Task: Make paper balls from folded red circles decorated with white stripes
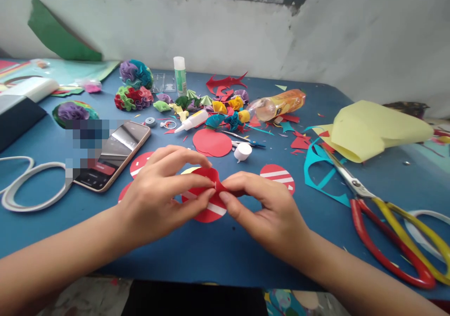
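My left hand (160, 191) and my right hand (269, 215) meet over the blue table (211, 250), both pinching one folded red paper piece (211, 177) between fingertips. Under the hands lies a red paper circle with white tape strips (211, 210). More striped red circles lie around: one to the right (279, 175), one behind my left hand (138, 163). A plain red circle (212, 142) lies farther back, beside a white cap (242, 151).
A phone (112, 155) lies at the left, with white tape loops (28, 184) beside it. Red and yellow scissors (383, 217) sit at the right over teal paper offcuts (316, 170). Yellow paper (372, 128), glue bottles (191, 120), a glue stick (180, 74) and folded paper flowers (135, 88) fill the back.
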`<action>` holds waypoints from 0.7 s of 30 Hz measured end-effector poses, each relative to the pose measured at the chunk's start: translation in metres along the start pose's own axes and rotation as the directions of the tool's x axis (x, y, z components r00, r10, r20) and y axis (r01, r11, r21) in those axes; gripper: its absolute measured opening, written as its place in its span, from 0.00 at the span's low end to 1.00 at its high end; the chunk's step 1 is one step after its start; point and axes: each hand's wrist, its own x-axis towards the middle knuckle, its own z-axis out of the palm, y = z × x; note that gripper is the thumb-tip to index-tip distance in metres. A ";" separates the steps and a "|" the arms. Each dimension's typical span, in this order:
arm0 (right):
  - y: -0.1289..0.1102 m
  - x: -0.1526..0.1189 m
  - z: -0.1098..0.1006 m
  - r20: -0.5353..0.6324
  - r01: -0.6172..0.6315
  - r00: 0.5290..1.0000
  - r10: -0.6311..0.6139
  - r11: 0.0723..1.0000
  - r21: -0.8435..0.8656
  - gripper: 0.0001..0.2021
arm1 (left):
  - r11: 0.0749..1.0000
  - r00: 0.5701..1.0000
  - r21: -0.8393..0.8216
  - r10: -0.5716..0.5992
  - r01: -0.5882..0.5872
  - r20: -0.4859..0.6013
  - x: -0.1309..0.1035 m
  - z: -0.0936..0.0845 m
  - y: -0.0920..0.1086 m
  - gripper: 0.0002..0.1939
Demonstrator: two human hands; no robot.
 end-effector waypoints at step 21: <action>0.001 -0.002 0.000 0.046 0.034 0.998 -0.034 0.999 -0.004 0.05 | 0.998 0.999 -0.035 -0.048 0.048 0.009 0.000 0.001 0.005 0.05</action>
